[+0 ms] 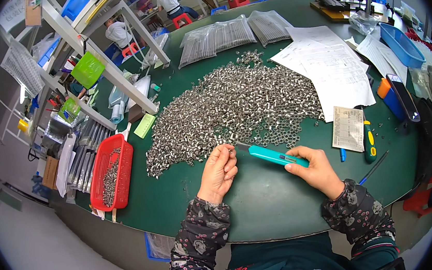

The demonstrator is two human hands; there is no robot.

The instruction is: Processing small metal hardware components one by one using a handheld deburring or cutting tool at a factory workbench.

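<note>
My left hand [218, 171] pinches a small silver metal ring [232, 152] between thumb and fingertips, just at the near edge of a wide heap of many similar silver rings [229, 107] spread over the green table [263, 198]. My right hand [315, 169] grips a teal pen-shaped tool [275, 156] by its rear end; its thin metal tip [242, 145] points left, right beside the ring in my left fingers. Both forearms wear dark flowered sleeves.
A red basket [100, 177] with more rings sits at the table's left edge. Printed papers [332, 69], a blue tray [402, 44], an orange-and-blue box [389, 97], a green-handled screwdriver [369, 143] lie right. Bagged parts [227, 35] at the far side; other people sit beyond.
</note>
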